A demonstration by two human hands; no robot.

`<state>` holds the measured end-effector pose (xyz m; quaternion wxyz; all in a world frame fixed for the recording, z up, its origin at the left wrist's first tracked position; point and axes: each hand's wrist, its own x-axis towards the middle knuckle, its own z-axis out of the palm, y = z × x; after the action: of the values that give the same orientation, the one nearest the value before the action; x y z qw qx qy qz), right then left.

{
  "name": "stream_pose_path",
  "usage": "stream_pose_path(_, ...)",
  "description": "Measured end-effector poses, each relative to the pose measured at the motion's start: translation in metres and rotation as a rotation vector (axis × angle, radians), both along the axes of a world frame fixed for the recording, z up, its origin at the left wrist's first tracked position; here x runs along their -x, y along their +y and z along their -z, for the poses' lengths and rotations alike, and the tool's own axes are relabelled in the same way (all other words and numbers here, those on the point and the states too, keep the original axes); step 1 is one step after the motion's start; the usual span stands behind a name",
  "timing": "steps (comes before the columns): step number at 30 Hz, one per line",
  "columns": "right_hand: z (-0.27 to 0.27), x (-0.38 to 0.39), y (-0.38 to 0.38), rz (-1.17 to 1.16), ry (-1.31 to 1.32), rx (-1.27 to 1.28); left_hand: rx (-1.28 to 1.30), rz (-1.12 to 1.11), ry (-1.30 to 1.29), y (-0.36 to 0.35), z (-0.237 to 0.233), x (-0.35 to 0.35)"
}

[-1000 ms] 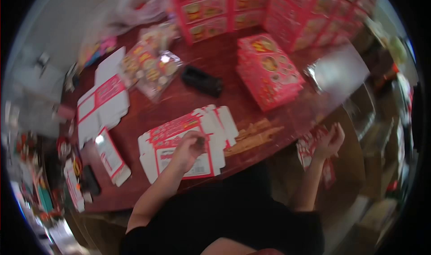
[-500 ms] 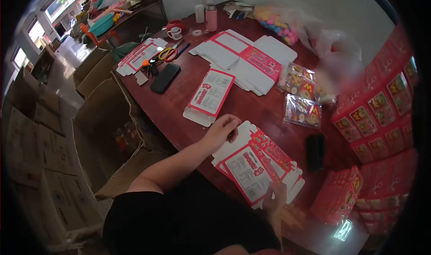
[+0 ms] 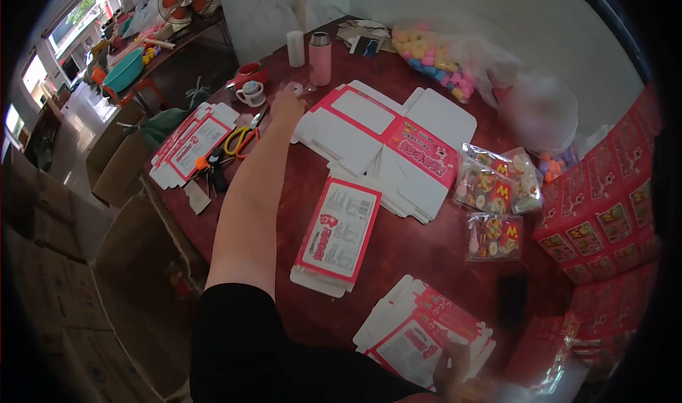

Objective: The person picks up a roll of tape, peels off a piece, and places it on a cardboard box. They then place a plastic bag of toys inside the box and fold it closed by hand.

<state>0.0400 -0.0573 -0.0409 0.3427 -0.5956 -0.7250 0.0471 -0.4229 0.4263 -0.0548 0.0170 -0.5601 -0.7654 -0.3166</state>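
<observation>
Left hand (image 3: 287,105), upper centre, at tape roll (image 3: 293,88); right hand (image 3: 455,366), lower right, on flat cartons (image 3: 415,332). Both grips unclear; carton print unreadable.

Left hand (image 3: 288,106): stretched far across the table (image 3: 405,254), fingertips at a small clear ring (image 3: 293,88); grip not readable.
Near it: pink bottle (image 3: 320,58), mug (image 3: 250,93), scissors (image 3: 241,137).
Right hand (image 3: 455,366): blurred at the lower edge, resting on a stack of flat cartons (image 3: 415,332).
Between the hands: folded carton (image 3: 339,232), opened white-and-red cartons (image 3: 387,137).
Right side: candy packets (image 3: 494,183).
</observation>
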Motion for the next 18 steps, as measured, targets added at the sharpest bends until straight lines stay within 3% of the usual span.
stream_pose_path(8, -0.014, 0.015, 0.043, 0.066, -0.104, 0.058, 0.226, -0.087, 0.191, 0.093, 0.063, 0.044)
stream_pose_path(11, -0.016, 0.019, 0.050, 0.070, -0.125, 0.073, 0.190, -0.033, 0.111, 0.106, 0.073, 0.056)
stream_pose_path(14, -0.019, 0.021, 0.054, 0.066, -0.138, 0.067, 0.154, -0.049, 0.112, 0.080, 0.049, 0.041)
stream_pose_path(18, -0.028, 0.021, 0.047, 0.046, -0.156, 0.037, -0.110, 0.171, -0.021, 0.072, 0.041, 0.054)
